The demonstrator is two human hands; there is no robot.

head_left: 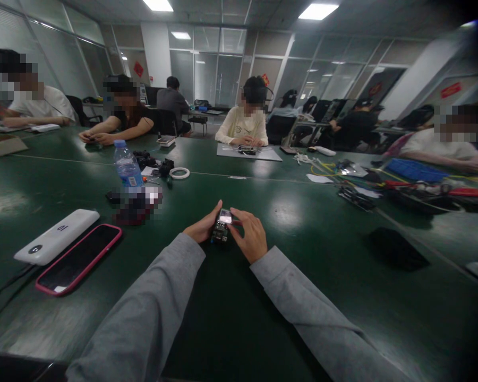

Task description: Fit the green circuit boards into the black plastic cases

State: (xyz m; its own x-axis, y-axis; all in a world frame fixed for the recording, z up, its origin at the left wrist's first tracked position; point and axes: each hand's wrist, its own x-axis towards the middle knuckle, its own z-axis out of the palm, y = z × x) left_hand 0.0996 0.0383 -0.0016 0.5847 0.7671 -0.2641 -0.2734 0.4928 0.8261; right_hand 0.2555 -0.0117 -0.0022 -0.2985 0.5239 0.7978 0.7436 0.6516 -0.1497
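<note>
Between my hands, above the green table [295, 297], is a small circuit board [220, 233] with a bright little screen [225, 216] at its upper end. My left hand [205, 223] grips the board's left side, the thumb pointing up along it. From the right, my right hand [250, 233] has its thumb and fingers closed at the screen's edge. The fingertips partly cover the right edge, so I cannot tell how the screen joins the board. Grey sleeves cover both my forearms.
On the left lie a white power bank [59, 236] with a cable, a pink-edged phone [79, 259] and a water bottle [127, 167]. A white tape roll [179, 173] is farther back. To the right are a dark flat item [398, 248] and a blue tray [416, 172]. Several people sit around.
</note>
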